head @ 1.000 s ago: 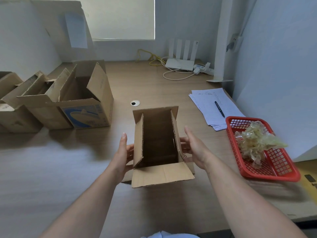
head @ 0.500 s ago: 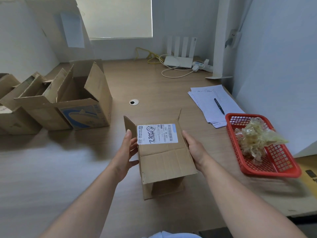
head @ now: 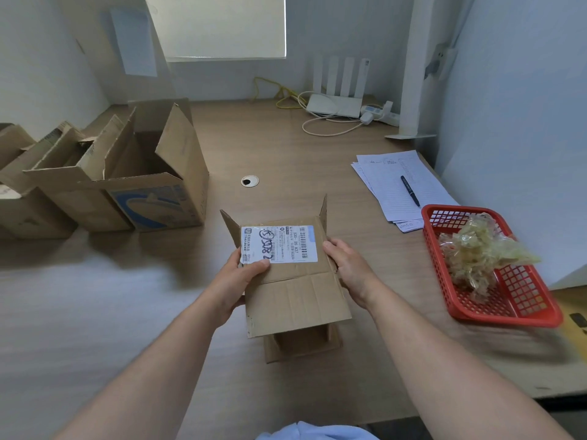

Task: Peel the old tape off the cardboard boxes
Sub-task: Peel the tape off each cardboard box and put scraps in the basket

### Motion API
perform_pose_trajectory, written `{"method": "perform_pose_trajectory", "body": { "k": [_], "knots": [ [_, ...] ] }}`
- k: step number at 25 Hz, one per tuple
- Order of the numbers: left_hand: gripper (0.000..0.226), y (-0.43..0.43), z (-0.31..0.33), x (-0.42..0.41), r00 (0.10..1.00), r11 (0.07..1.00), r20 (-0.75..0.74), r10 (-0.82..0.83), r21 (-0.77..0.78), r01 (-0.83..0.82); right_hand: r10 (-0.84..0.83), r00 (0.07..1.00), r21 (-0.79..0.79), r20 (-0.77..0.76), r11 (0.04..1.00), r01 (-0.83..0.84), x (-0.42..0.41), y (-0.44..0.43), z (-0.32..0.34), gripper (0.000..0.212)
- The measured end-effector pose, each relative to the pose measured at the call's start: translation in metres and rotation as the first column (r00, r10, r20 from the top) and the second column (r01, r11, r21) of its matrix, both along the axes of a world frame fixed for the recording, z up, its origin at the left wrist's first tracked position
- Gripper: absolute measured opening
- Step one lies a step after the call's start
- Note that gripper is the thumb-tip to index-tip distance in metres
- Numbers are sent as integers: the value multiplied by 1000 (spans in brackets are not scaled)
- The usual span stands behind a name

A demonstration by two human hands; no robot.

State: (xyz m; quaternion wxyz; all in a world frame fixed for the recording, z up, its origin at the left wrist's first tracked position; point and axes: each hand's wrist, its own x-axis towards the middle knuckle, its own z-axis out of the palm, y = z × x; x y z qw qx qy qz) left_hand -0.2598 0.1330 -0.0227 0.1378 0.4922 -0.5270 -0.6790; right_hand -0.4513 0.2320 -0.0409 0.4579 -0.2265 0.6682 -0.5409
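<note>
Since half a second ago, the small cardboard box has been turned a quarter, so that the print of the shipping label on its upper face now runs sideways. The left thumb has also been brought onto the label's near left corner. The box is held at the near middle of the wooden desk, with its flaps open. It is grasped by the left hand from the left side, thumb on top, the other fingers hidden below. The right wall is gripped by the right hand; its fingers are mostly hidden and seem to be curled round the edge. To the right, a red basket is seen with a wad of peeled tape in it. Behind the basket, a pen is laid on lined papers. At the left, larger open boxes are lined up.
</note>
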Motion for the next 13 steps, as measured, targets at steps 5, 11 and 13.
{"method": "perform_pose_trajectory", "body": {
  "k": [5,11,13],
  "knots": [
    [29,-7,4,8,992,993,-56,111,-23,-112,131,963,106,-236,988,-108,11,-12,-3,49],
    [34,-8,-2,13,987,988,-70,146,-39,-149,432,746,389,-507,887,-249,28,-18,-26,56],
    [35,-11,-14,24,989,988,-25,149,-44,-150,510,676,462,-532,844,-272,29,-11,-34,55]
  ]
}}
